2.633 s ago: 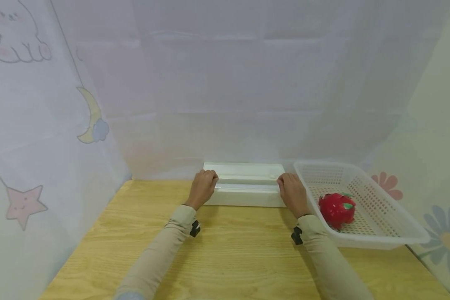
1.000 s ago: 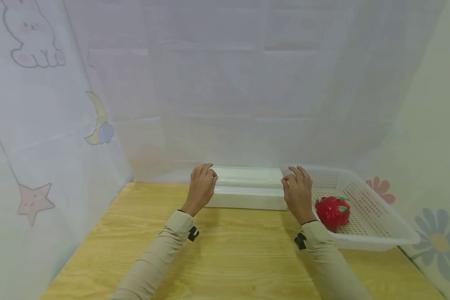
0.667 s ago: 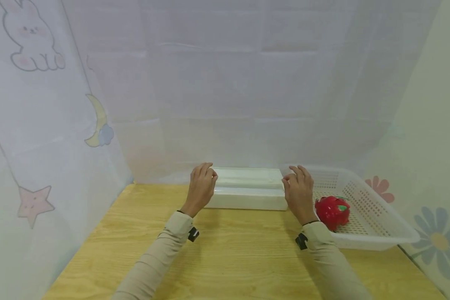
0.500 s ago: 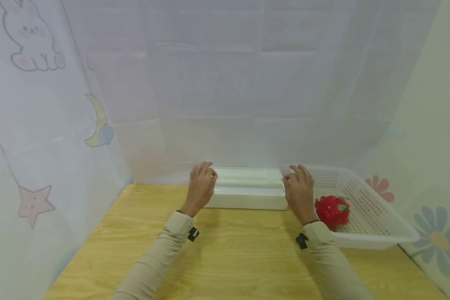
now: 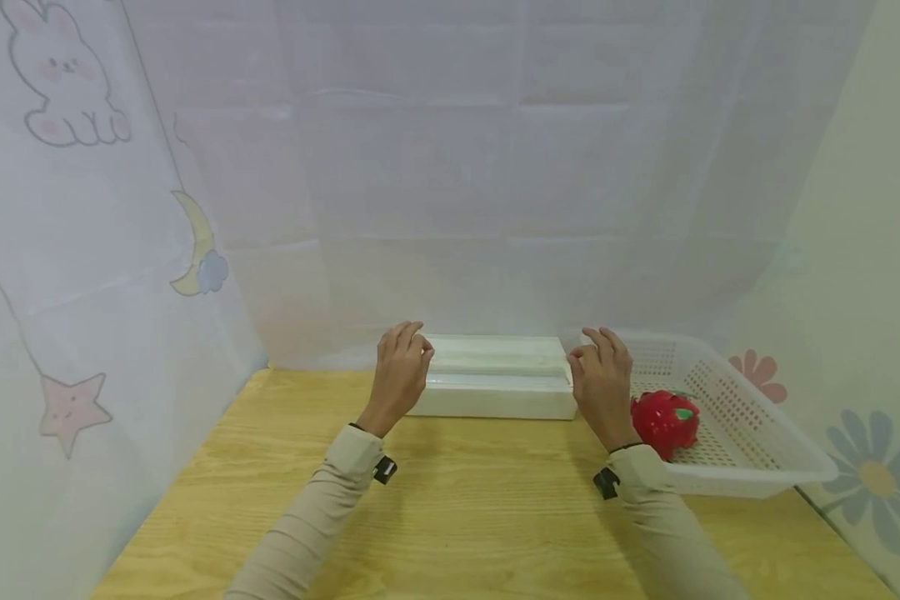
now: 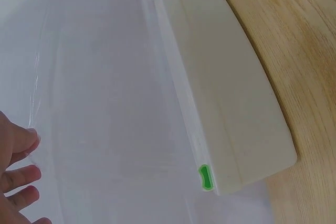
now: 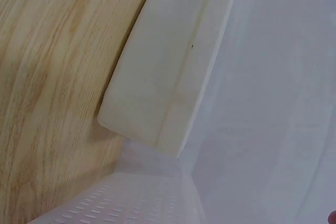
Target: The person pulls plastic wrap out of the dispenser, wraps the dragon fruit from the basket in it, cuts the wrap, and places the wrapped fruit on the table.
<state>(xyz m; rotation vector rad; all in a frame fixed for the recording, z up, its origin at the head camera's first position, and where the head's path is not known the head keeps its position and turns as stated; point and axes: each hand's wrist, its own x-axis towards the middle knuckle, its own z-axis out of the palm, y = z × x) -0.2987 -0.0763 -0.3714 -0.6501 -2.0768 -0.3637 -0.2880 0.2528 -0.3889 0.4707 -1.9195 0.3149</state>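
A long off-white cling film dispenser (image 5: 491, 400) sits at the back of the table. A small green cutter slide (image 6: 206, 177) shows near one end of it in the left wrist view. Clear cling film (image 6: 105, 87) is stretched up from the dispenser. My left hand (image 5: 399, 371) pinches one corner of the film between thumb and index finger, the other fingers spread. At the opposite side, my right hand (image 5: 602, 379) holds thumb and index finger together, apparently at the other corner. The film itself is hardly visible in the head view.
A white perforated plastic basket (image 5: 765, 481) stands right of the dispenser, close to my right hand. A red dragon fruit with green tips (image 5: 665, 423) lies in it. Behind the wooden table (image 5: 450, 517) hangs a pale curtain (image 5: 420, 183).
Both hands have risen from the front of the dispenser to above its ends, and their outer fingers have spread. In the last second they have barely moved, drifting slightly apart.
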